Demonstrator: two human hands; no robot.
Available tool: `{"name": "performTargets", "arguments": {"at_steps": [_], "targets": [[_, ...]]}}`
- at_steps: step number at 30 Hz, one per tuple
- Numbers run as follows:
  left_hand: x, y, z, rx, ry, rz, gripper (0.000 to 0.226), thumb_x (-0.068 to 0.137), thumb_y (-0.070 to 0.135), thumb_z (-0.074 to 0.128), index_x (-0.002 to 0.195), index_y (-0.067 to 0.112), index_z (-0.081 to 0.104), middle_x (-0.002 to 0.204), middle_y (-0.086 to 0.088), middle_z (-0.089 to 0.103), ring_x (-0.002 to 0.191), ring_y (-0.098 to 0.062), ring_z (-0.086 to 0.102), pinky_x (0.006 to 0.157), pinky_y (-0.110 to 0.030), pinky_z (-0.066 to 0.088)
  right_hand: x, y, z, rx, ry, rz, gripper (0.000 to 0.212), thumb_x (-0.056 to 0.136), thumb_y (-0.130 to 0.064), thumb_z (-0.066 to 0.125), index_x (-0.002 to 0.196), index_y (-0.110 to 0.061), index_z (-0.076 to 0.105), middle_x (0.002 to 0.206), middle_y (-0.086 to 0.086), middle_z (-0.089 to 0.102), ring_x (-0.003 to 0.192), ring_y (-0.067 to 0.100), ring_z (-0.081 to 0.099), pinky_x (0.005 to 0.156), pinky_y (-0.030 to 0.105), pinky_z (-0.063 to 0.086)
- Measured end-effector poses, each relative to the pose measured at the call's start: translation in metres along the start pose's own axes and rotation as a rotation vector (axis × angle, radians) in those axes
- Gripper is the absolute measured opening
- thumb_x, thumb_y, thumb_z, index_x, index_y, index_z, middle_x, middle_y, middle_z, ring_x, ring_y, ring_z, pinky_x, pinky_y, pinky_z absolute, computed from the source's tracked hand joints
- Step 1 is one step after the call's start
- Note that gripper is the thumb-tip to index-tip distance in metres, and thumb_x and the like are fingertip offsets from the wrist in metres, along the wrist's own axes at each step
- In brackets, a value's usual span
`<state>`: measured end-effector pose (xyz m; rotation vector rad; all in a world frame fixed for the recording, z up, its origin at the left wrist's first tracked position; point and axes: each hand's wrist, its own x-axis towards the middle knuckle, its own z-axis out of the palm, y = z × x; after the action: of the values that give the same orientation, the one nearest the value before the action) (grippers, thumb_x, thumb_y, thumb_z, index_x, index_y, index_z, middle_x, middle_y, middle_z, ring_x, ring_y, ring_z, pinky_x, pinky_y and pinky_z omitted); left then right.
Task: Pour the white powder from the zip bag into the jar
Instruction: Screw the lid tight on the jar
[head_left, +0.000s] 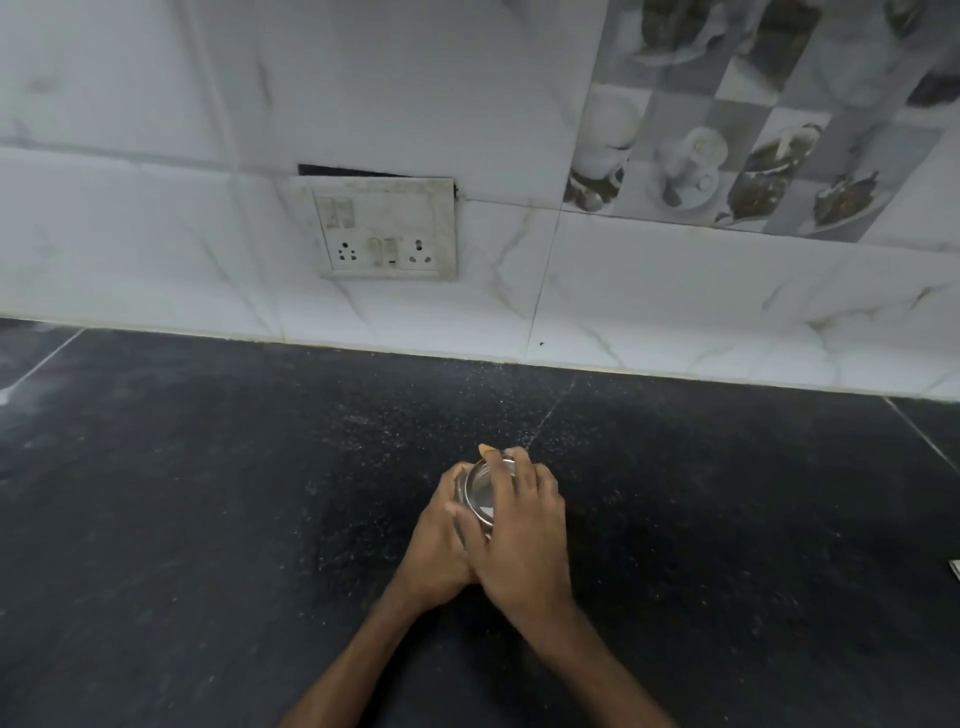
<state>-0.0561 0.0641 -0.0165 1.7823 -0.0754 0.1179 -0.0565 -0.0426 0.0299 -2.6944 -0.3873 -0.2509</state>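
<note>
Two hands meet over the jar (461, 491), which stands on the dark surface (208, 519) near the middle of my view. The left hand (441, 530) wraps its fingers round the jar's left side. The right hand (524, 525) lies over the top with fingers curled onto the metal lid (480, 493). Between them they cover most of the glass, so I cannot tell what is inside, or read any label.

A small orange tip (484, 449) pokes out at the jar's far edge; I cannot make out what it is. Fine white specks (415, 415) are scattered across the surface beyond the hands, toward the wall.

At the far right edge a pale sliver (955, 568) lies on the surface, cut off by the frame; I cannot say whether it is the zip bag.

On the marbled wall behind, a grubby switch plate (387, 228) carries two sockets; any marking on it is too blurred to read. Up to the right, patterned tiles (727, 156) show cups and saucers, softly out of focus.
</note>
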Motion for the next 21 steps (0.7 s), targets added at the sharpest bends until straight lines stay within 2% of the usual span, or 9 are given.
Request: {"name": "performTargets", "arguments": {"at_steps": [3,5,7,9,11,13,16,18,21], "targets": [[0.004,-0.007,-0.008,0.000,-0.048,-0.030,0.080,0.069,0.018,0.089,0.124,0.053,0.041,0.125,0.017,0.063,0.119,-0.005,0.061,0.094,-0.015,0.049,0.009,0.002,-0.023,-0.039,-0.293,-0.027,0.090,0.082,-0.058,0.061,0.152,-0.037,0.009,0.163,0.003,0.009,0.148,0.029,0.013,0.117,0.047,0.018],[0.005,-0.010,-0.009,0.004,-0.077,-0.033,0.088,0.065,0.015,0.092,0.125,0.051,0.039,0.125,0.022,0.061,0.120,-0.001,0.060,0.093,-0.012,0.047,0.012,0.002,-0.040,-0.057,-0.430,-0.044,0.091,0.086,-0.043,0.064,0.152,-0.039,0.001,0.165,0.002,-0.001,0.150,0.031,0.008,0.117,0.048,0.018],[0.005,-0.010,-0.008,0.015,-0.083,-0.022,0.094,0.060,0.011,0.094,0.119,0.059,0.039,0.122,0.028,0.061,0.117,-0.001,0.061,0.091,-0.011,0.048,0.008,0.001,-0.050,-0.120,-0.422,-0.043,0.089,0.087,-0.034,0.064,0.152,-0.037,0.003,0.163,0.006,0.012,0.142,0.031,0.030,0.112,0.045,0.030],[0.005,-0.011,-0.008,0.035,-0.082,-0.016,0.098,0.057,0.008,0.095,0.112,0.066,0.039,0.118,0.034,0.060,0.113,0.003,0.062,0.089,-0.009,0.048,0.002,0.000,-0.061,-0.168,-0.337,0.006,0.091,0.087,-0.041,0.063,0.153,-0.033,0.001,0.148,0.005,0.043,0.124,0.025,0.052,0.103,0.041,0.038],[0.006,-0.012,-0.007,0.033,-0.081,-0.014,0.098,0.056,0.005,0.095,0.116,0.057,0.039,0.117,0.040,0.058,0.113,0.009,0.059,0.088,-0.005,0.045,0.000,-0.002,-0.070,-0.181,-0.265,0.039,0.095,0.085,-0.056,0.060,0.154,-0.029,0.000,0.137,0.001,0.054,0.123,0.023,0.052,0.103,0.042,0.037],[0.005,-0.013,-0.007,0.023,-0.085,-0.029,0.096,0.055,0.007,0.096,0.119,0.049,0.038,0.118,0.041,0.057,0.115,0.009,0.058,0.089,-0.004,0.043,0.006,-0.003,-0.071,-0.172,-0.278,0.001,0.098,0.083,-0.058,0.062,0.154,-0.032,-0.001,0.154,0.004,0.034,0.141,0.028,0.033,0.112,0.046,0.028],[0.004,-0.013,-0.008,0.012,-0.102,-0.054,0.091,0.057,0.013,0.096,0.119,0.051,0.039,0.118,0.036,0.060,0.114,0.005,0.061,0.088,-0.007,0.047,0.009,-0.009,-0.064,-0.119,-0.489,-0.023,0.102,0.083,-0.047,0.069,0.153,-0.036,-0.005,0.164,0.007,0.002,0.150,0.030,0.009,0.116,0.050,0.021],[0.003,-0.010,-0.007,-0.007,-0.103,-0.059,0.085,0.057,0.016,0.094,0.115,0.046,0.040,0.113,0.041,0.060,0.108,0.012,0.061,0.085,-0.005,0.046,-0.002,-0.013,-0.064,-0.183,-0.538,-0.011,0.098,0.080,-0.046,0.071,0.151,-0.033,0.005,0.161,0.016,0.016,0.143,0.032,0.029,0.113,0.049,0.028],[0.005,-0.008,-0.006,-0.012,-0.099,-0.066,0.083,0.053,0.032,0.091,0.118,0.044,0.041,0.116,0.025,0.064,0.111,0.006,0.062,0.088,-0.010,0.048,-0.003,-0.017,-0.076,-0.161,-0.361,-0.016,0.089,0.080,-0.056,0.063,0.150,-0.030,0.013,0.141,0.004,0.052,0.125,0.025,0.052,0.107,0.043,0.035]]}}
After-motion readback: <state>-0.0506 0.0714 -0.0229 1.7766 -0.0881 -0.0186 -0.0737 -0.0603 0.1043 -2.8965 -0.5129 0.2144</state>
